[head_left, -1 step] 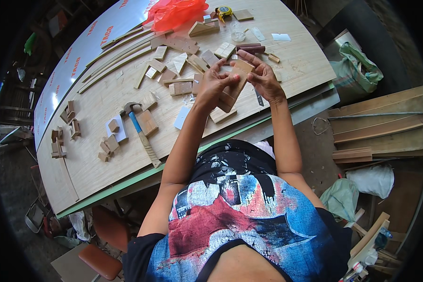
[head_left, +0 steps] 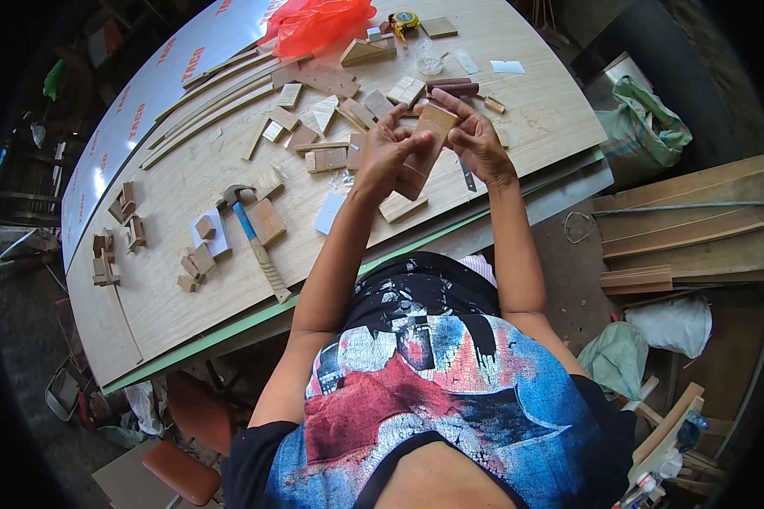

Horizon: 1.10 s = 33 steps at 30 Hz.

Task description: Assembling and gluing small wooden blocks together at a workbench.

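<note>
Above the near part of the workbench, a flat rectangular wooden block (head_left: 430, 129) is held tilted between both my hands. My left hand (head_left: 384, 157) grips its left side, thumb across the face. At the upper right, my right hand (head_left: 482, 146) closes on the block's edge with thumb and fingers. Beneath the hands lie wood offcuts and a thin dark metal strip (head_left: 467, 176). To the left, a claw hammer (head_left: 253, 237) with a blue and pale handle rests beside a small wooden board (head_left: 267, 222).
Small wooden assemblies (head_left: 127, 216) stand on the bench's left. Long wood strips (head_left: 216, 114), a red plastic bag (head_left: 314, 25) and a yellow tape measure (head_left: 405, 21) lie toward the far side. An orange-brown chair (head_left: 182, 471) is below left; planks (head_left: 688, 225) lie at right.
The wooden block has tilted slightly in my hands, and its broad face shows more plainly. My fingers have shifted a little; everything on the bench stays put.
</note>
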Motion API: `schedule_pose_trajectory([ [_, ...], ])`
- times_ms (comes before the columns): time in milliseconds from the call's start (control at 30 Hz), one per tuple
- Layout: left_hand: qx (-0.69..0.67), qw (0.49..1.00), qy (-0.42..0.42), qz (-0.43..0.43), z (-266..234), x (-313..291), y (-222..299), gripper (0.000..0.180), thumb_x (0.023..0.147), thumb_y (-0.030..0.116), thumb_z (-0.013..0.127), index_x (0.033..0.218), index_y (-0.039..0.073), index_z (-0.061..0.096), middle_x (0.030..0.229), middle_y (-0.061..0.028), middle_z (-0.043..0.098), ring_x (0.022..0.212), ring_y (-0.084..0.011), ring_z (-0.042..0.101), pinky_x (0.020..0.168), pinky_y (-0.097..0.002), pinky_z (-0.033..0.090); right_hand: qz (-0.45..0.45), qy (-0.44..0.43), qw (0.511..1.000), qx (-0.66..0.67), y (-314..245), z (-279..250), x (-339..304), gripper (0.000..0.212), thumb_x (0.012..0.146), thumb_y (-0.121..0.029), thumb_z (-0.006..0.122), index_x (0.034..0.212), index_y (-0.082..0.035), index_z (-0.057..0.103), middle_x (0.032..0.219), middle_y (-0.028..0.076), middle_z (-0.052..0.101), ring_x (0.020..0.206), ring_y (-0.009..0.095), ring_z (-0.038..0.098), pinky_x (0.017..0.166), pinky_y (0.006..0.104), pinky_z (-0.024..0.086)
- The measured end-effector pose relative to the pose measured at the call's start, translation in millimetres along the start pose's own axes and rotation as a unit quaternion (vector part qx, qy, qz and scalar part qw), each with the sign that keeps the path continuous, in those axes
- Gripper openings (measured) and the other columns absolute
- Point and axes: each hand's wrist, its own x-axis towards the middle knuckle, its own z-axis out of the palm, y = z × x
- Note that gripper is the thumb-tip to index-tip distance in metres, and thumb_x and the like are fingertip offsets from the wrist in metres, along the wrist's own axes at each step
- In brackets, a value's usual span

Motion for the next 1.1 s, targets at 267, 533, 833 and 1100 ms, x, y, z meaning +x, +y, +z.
schedule_pose_trajectory([
  [267,0.051,0.984,0.124,0.120,14.0,0.0,-3.9,0.041,0.071,0.005,0.065,0.106,-0.006,0.048,0.080,-0.0076,0.060,0.069,-0.0092,0.055,0.059,-0.0190,0.045,-0.031,0.143,0.986,-0.077,3.6,9.9,5.8,0.050,0.072,-0.008,0.064,0.116,0.003,0.042,0.092,0.008,0.059,0.079,0.010,0.056,0.067,0.0219,0.049],
  [533,0.041,0.982,0.132,0.131,11.9,0.5,-8.8,0.024,0.075,0.010,0.063,0.094,-0.004,0.057,0.081,-0.0075,0.060,0.068,-0.0089,0.054,0.061,-0.0205,0.044,-0.062,0.184,0.978,-0.078,10.2,14.1,9.8,0.041,0.072,-0.003,0.064,0.109,0.003,0.049,0.083,0.006,0.060,0.072,0.008,0.056,0.066,0.0199,0.049],
  [833,0.042,0.986,0.119,0.111,5.5,2.6,-10.3,0.018,0.078,0.010,0.060,0.090,-0.003,0.059,0.078,-0.0063,0.061,0.066,-0.0078,0.053,0.060,-0.0194,0.043,-0.056,0.191,0.969,-0.149,9.5,17.1,8.4,0.040,0.071,-0.002,0.064,0.108,0.002,0.050,0.083,0.005,0.060,0.073,0.007,0.055,0.066,0.0189,0.048],
  [1100,0.058,0.984,0.134,0.099,5.0,2.3,-9.6,0.015,0.078,0.009,0.059,0.086,-0.004,0.059,0.077,-0.0063,0.061,0.065,-0.0075,0.053,0.059,-0.0196,0.043,-0.042,0.174,0.966,-0.189,11.5,15.5,9.2,0.038,0.073,-0.001,0.062,0.108,0.002,0.050,0.088,0.006,0.060,0.078,0.008,0.056,0.070,0.0185,0.047],
])
